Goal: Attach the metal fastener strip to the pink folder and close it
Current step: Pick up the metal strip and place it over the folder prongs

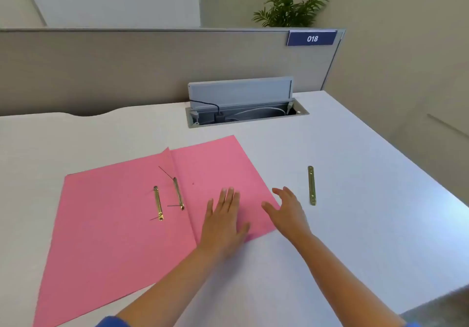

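Note:
The pink folder lies open and flat on the white desk. Two brass fastener pieces rest on it near the fold: one on the left panel, another along the crease with thin prongs sticking out. A loose metal fastener strip lies on the desk to the right of the folder. My left hand lies flat, palm down, on the folder's right panel. My right hand hovers with fingers spread at the folder's right edge, a little left of the loose strip, holding nothing.
An open cable box with a raised grey lid and cords sits in the desk behind the folder. A grey partition with a blue "018" sign backs the desk. The desk's right edge runs diagonally close by.

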A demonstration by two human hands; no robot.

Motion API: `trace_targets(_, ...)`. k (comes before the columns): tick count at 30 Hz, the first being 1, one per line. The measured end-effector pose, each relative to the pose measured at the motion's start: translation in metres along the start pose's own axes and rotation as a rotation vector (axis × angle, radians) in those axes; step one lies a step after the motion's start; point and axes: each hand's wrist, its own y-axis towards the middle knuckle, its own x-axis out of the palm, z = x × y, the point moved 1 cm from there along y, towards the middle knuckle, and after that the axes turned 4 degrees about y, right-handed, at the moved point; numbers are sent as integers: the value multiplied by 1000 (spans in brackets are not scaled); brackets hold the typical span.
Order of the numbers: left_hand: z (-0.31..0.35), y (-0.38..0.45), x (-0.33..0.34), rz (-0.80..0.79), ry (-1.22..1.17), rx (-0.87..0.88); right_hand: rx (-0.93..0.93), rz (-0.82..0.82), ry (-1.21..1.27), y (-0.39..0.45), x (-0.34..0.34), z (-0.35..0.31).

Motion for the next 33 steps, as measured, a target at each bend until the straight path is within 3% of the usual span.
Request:
trace_targets(7,10,9,27,-36,37,-45,67,159,-90,23,-27,34)
trace_targets(16,7,10,36,49,67,-70,256,264,-132,55,-59,63)
trace_targets(33,9,8,35,58,40,-77,306,175,-167,83,-74,51)
